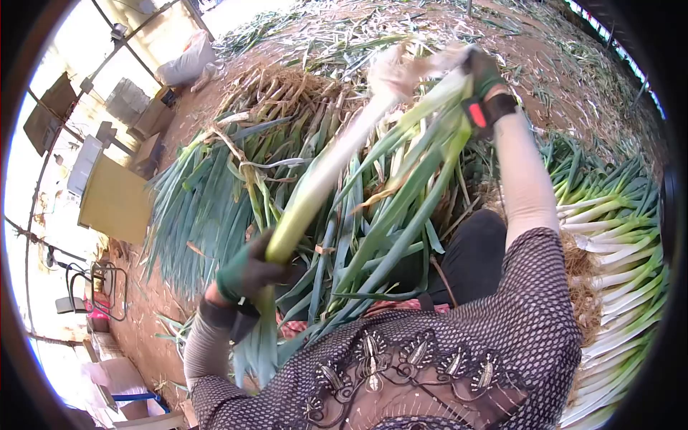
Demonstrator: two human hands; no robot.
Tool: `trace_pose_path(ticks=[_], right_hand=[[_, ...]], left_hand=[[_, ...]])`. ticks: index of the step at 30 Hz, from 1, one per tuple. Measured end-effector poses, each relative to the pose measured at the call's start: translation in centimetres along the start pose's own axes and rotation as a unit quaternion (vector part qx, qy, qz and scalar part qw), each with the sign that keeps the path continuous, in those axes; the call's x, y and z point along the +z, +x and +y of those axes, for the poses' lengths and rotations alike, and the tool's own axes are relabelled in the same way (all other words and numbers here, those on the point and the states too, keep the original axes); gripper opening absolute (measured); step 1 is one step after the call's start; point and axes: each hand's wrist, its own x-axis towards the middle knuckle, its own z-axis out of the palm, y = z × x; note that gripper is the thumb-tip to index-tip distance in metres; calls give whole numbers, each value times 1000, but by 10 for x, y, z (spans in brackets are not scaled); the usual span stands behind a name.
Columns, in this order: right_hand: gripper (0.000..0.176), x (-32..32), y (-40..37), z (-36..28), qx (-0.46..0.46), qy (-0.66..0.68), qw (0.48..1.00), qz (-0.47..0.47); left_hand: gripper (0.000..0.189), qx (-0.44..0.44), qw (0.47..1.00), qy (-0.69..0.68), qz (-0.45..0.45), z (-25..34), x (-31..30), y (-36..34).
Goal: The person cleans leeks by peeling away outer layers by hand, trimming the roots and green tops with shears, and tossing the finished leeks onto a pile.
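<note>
My left hand (247,272), gloved, has its grip closed tight round the pale-green shaft of the leek (322,172) held up over my lap. My right hand (486,72), gloved too, is clenched on the leek's outer leaves (430,136), beside the blurred root end. At my right lies a stack of cleaned leeks (609,236), white and tidy. Ahead, a big heap of untrimmed leeks (208,186) covers the dirt floor (545,50). I judge much is left.
</note>
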Motion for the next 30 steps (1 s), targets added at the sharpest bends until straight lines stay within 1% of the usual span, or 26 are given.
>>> trace_pose_path(ticks=[1, 2, 3, 4, 5, 6, 7, 8, 9, 11, 12, 13, 15, 16, 17, 18, 19, 20, 21, 23, 24, 27, 28, 30], right_hand=[[34, -16, 7, 14, 159, 175, 971, 46], [36, -36, 12, 23, 273, 310, 905, 99], [37, -51, 19, 40, 306, 312, 891, 124], [36, -57, 24, 63, 191, 25, 974, 118], [36, -65, 38, 90, 161, -54, 978, 124], [35, -74, 51, 116, 132, -134, 973, 134], [35, -76, 60, 133, 208, 4, 965, 161], [32, -86, 48, 123, 255, 129, 941, 181], [29, -106, 20, 98, 259, 248, 913, 193], [22, -142, -24, 47, 225, 374, 880, 186], [19, -154, -32, 28, 208, 400, 874, 181], [18, -154, -23, 30, 182, 377, 892, 170], [21, -154, -10, 32, 126, 328, 923, 158], [23, -141, -11, 24, 56, 294, 951, 83], [26, -120, -16, 4, -14, 255, 967, 9], [27, -103, -25, -27, 31, 316, 947, -38], [34, -85, -36, -63, 76, 377, 919, -84], [33, -71, -46, -97, 116, 363, 917, -113], [32, -58, -53, -121, 155, 351, 912, -142], [39, -34, -58, -129, 99, 417, 884, -185], [41, -26, -53, -125, 38, 376, 904, -201], [54, -21, -42, -138, 73, 261, 945, -183], [56, -22, -44, -144, 69, 257, 945, -192], [59, -25, -55, -158, 63, 247, 944, -209]], left_hand=[[55, 3, 999, 33, 7, -7, 6, -1], [55, 13, 992, 121, -19, -23, 5, 5], [54, 12, 996, 72, -46, -34, 5, 7], [53, 19, 993, 113, -32, -35, 7, 7], [53, 29, 988, 153, -18, -35, 8, 11], [51, 19, 989, 143, -19, -32, 9, 12], [50, 5, 991, 134, -21, -26, 8, 10], [48, -9, 992, 127, -21, -23, 6, 8], [49, 10, 990, 137, -2, -25, 5, 5], [50, 46, 985, 158, 41, -36, 2, -7], [53, 13, 988, 140, 59, -39, 1, -8], [55, 8, 987, 141, 76, -41, 3, -9], [58, 6, 983, 149, 106, -41, 2, 0], [43, 22, 981, 156, 116, -49, 1, 8], [44, 31, 982, 146, 112, -60, 0, 16], [44, 41, 984, 137, 109, -70, -1, 22], [45, 49, 985, 129, 106, -74, -2, 25], [48, 52, 975, 187, 109, -72, 1, 25], [48, 70, 967, 215, 118, -73, 6, 25], [47, 108, 947, 268, 138, -79, 16, 26], [47, 101, 949, 269, 132, -81, 19, 25], [48, 106, 942, 295, 123, -61, 37, 15], [47, 86, 948, 286, 115, -66, 39, 16], [49, 113, 928, 336, 118, -66, 46, 18]])
